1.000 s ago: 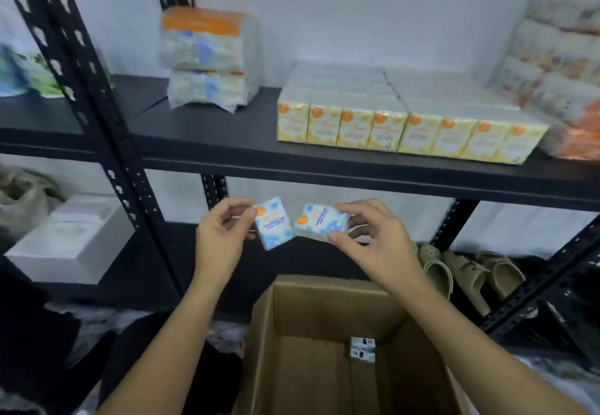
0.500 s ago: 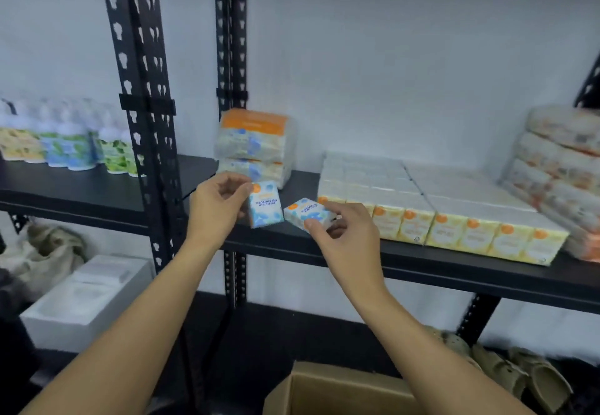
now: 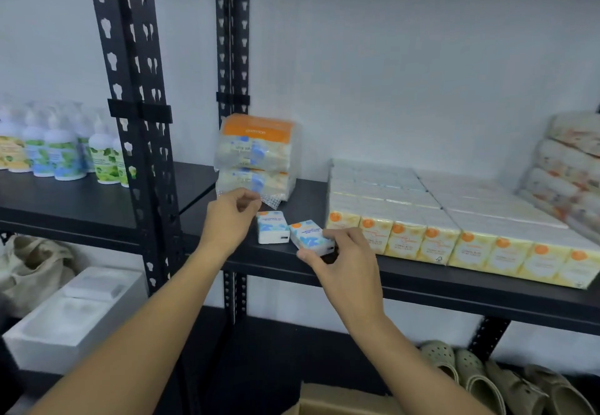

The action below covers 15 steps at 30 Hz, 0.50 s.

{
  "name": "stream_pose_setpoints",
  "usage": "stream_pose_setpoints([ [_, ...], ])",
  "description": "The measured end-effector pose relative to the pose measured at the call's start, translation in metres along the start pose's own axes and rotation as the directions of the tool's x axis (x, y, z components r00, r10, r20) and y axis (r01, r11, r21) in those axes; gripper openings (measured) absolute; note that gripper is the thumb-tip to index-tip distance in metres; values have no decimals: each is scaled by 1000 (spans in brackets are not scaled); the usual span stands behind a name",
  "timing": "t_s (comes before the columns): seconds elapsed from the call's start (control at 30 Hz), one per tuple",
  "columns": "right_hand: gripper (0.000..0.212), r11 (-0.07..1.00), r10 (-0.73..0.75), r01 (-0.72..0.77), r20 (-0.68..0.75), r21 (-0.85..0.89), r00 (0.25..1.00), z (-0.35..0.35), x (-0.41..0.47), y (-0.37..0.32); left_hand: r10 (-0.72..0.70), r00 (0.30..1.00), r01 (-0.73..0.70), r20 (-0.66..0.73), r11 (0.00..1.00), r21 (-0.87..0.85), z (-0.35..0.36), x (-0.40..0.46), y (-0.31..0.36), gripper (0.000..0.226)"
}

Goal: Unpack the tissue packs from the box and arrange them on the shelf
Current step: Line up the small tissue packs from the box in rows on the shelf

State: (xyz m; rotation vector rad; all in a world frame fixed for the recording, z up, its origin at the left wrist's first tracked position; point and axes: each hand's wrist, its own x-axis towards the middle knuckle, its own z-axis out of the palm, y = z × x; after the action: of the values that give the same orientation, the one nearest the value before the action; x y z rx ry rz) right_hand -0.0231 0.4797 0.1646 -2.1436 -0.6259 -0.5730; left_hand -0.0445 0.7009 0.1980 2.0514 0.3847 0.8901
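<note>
Two small blue-and-white tissue packs are on the black shelf [image 3: 454,288]. The left pack [image 3: 272,228] lies flat on the shelf, just right of my left hand [image 3: 229,221], whose fingers are loosely curled and hold nothing. My right hand [image 3: 345,260] pinches the right pack [image 3: 308,236] between thumb and fingers, with the pack low over or on the shelf near its front edge. Only the top rim of the cardboard box [image 3: 341,403] shows at the bottom of the view.
A block of yellow tissue packs [image 3: 454,245] fills the shelf to the right. Two wrapped bundles [image 3: 256,154] are stacked behind my hands, and more bundles [image 3: 568,167] stand at far right. Bottles [image 3: 58,154] stand left of the black upright [image 3: 139,122]. Below are sandals [image 3: 487,379] and a white foam box [image 3: 74,314].
Both hands moved from above the box up to the shelf with a pack each. The left pack now lies on the shelf, released by my left hand.
</note>
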Motion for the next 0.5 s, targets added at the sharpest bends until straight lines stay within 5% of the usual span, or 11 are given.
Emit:
stream_pose_setpoints([
  [0.23,38,958,-228,228,22,-175,973,-12,2,15,261,955,-283,141,944,170,-2,-27,0,27],
  [0.5,5,886,-313,303,31,-351,949,-2,23,0,235,965,-259,119,927,273,-3,-25,-10,22],
])
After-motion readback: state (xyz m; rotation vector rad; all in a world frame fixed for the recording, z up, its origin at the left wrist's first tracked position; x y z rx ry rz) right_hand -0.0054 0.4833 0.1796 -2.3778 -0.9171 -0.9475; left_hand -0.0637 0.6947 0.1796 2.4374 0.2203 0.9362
